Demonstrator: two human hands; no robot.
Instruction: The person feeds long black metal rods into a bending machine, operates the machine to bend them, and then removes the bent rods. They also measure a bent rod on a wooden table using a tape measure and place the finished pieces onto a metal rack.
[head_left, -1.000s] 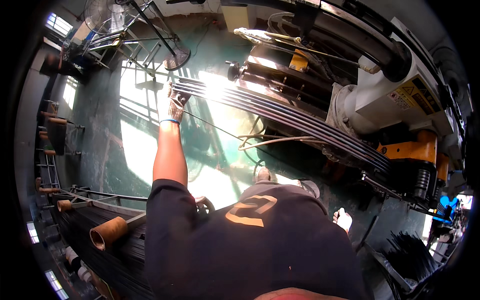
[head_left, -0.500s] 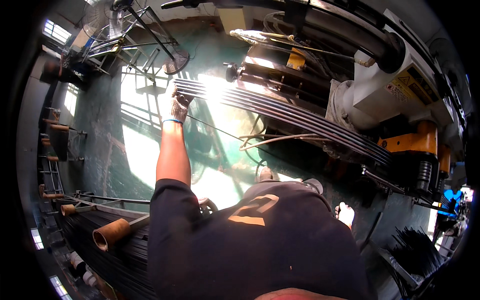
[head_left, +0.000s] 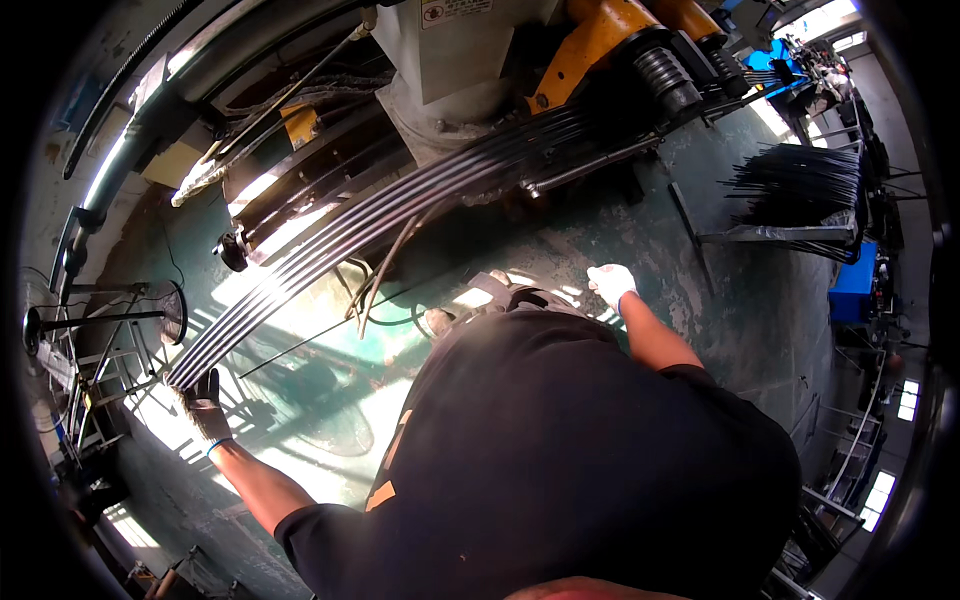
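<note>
Metal rods (head_left: 300, 265), long and shiny! Where are they?

They slant from between eight and nine o'clock up to one o'clock, where their far ends get lost in the dark by the big machine (head_left: 450, 60).

Who's got them?

The gloved left hand (head_left: 203, 410), at eight o'clock, is wrapped round the near ends.

And the right hand (head_left: 612, 285)?

Near three o'clock, away from the rods. It looks curled, but I can't tell if anything's inside.

Are they heavy?

Together, probably. Stiff, a bit bendy because they're long, maybe slippery, hard to break. Best held bunched, near the tips.
</note>
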